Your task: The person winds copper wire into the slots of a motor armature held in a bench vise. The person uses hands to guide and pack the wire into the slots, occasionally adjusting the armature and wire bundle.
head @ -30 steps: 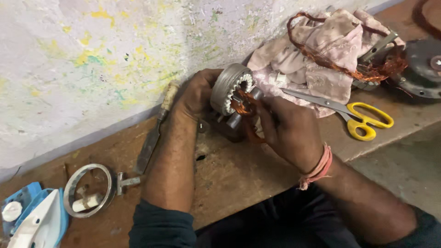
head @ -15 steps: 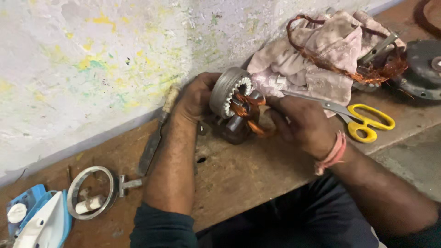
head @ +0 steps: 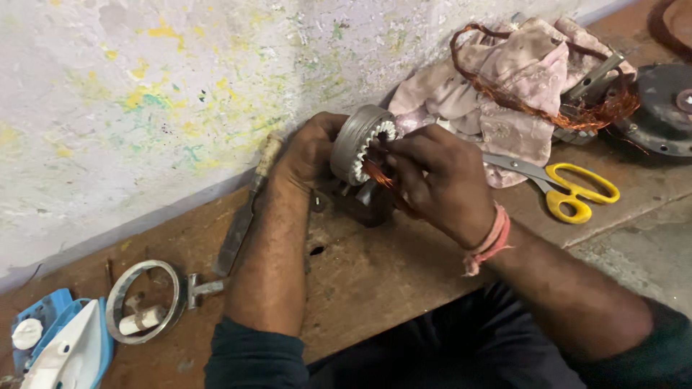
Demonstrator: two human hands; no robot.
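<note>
- Wooden workbench (head: 375, 288): the work sits near its back edge, against the paint-flecked wall (head: 144, 86).
- Left hand (head: 306, 153): clenched around the motor stator (head: 357, 142), its axis roughly level and its toothed face toward the right hand.
- Right hand (head: 440, 180): nearer that face, fingertips pinching copper wire (head: 376, 175) at the slots.
- Yellow-handled scissors (head: 569, 189): lying right of the hands.
</note>
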